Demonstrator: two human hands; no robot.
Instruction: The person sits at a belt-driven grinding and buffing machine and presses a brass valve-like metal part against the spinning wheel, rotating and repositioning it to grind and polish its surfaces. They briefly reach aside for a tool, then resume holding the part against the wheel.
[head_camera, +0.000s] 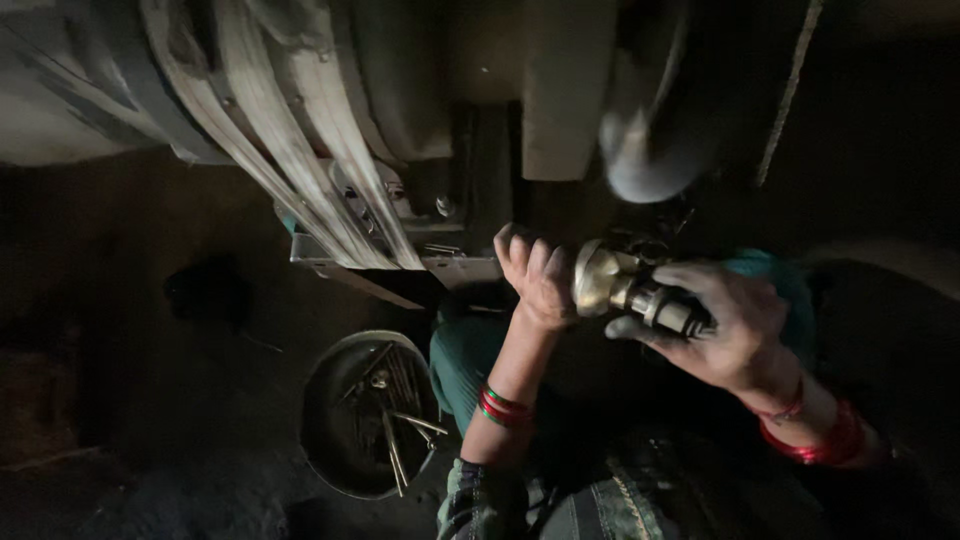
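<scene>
A: State the hold on the brass fitting (625, 285).

B: Right hand (730, 330) grasps its dark threaded end; long axis roughly level, brass head toward the left hand (535, 275).

A: Left hand?

B: Open palm against the head, nothing clenched. Round pan (368, 415) of rods lies lower left.

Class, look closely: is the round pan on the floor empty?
No, the round pan holds several long metal rods lying loosely inside it.

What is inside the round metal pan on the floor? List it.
The round metal pan holds a loose heap of long thin metal rods, crossing one another. The pan's bottom beneath them is too dark to make out.
</scene>
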